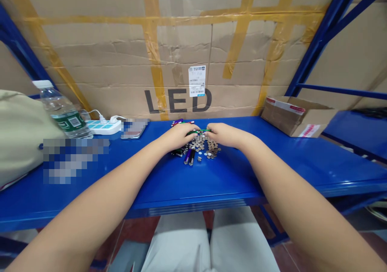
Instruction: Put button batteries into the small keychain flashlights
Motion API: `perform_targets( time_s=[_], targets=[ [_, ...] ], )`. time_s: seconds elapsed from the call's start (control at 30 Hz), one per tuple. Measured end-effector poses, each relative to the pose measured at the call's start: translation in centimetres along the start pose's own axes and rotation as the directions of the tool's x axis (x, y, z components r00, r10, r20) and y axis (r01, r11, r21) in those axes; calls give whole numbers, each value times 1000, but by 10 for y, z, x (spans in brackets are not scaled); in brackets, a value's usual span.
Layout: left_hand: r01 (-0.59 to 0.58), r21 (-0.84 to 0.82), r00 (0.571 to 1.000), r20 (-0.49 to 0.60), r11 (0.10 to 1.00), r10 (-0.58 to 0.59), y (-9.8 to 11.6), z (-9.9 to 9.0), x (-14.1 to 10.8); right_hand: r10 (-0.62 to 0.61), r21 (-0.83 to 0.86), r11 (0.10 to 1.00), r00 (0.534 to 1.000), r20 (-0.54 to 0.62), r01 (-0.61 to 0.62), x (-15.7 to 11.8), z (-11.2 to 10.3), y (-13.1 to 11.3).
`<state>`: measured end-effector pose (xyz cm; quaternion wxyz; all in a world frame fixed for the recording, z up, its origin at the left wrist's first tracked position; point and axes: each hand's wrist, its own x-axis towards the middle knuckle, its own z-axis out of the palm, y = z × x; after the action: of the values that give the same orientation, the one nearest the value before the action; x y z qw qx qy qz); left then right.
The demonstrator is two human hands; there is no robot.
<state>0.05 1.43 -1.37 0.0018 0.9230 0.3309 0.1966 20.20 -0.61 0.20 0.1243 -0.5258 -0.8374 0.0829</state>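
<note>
My left hand (179, 136) has its fingers closed on a thin, shiny green tube (206, 130). My right hand (225, 134) pinches the right end of the green, so the piece spans the gap between both hands; whether it is one part or two I cannot tell. Beneath the hands lies a pile of small round silver discs, like button cells (211, 145). Just in front of it are a purple tube (188, 157) and a black tube (192, 157), side by side. More coloured tubes (178, 122) lie behind my left hand, partly hidden by it.
On the left are a water bottle (68, 114), a white power strip (104, 127), a phone (135, 129) and a light green bag (24, 139). An open cardboard box (298, 116) stands at the right. A large carton (121, 70) marked LED backs the blue table (193, 187).
</note>
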Motion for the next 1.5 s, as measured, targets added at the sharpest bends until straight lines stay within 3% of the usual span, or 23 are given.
perform_targets(
  time_s=[0.27,0.43,0.63,0.77,0.9,1.07,1.2,1.3,1.37,1.5],
  targets=[
    [83,-37,995,-44,996,-84,6,6,6,74,256,961,988,136,-107,-1,-4,20],
    [86,-50,995,-54,995,-89,7,12,27,153,374,918,988,-31,-130,0,-10,38],
    [144,35,990,-12,989,-143,-21,9,65,214,381,917,951,-224,-117,12,-1,51],
    [142,92,988,51,986,-147,-42,8,82,213,377,921,936,-280,-97,19,2,49],
    [172,150,979,81,974,-186,-57,20,98,202,356,931,929,-310,-84,21,1,48],
    [224,163,967,88,961,-241,-66,36,107,181,339,938,942,-284,-78,18,-1,49],
    [262,165,961,46,951,-273,-67,38,103,174,333,940,948,-266,-79,17,1,49],
    [279,128,960,-14,952,-280,-62,27,99,166,329,942,950,-263,-73,17,1,49],
    [266,82,963,-56,961,-262,-53,10,93,157,321,945,948,-277,-63,16,-3,46],
    [175,-64,965,-187,983,-184,-13,-53,60,143,289,957,894,-424,-16,-5,-26,29]
  ],
)
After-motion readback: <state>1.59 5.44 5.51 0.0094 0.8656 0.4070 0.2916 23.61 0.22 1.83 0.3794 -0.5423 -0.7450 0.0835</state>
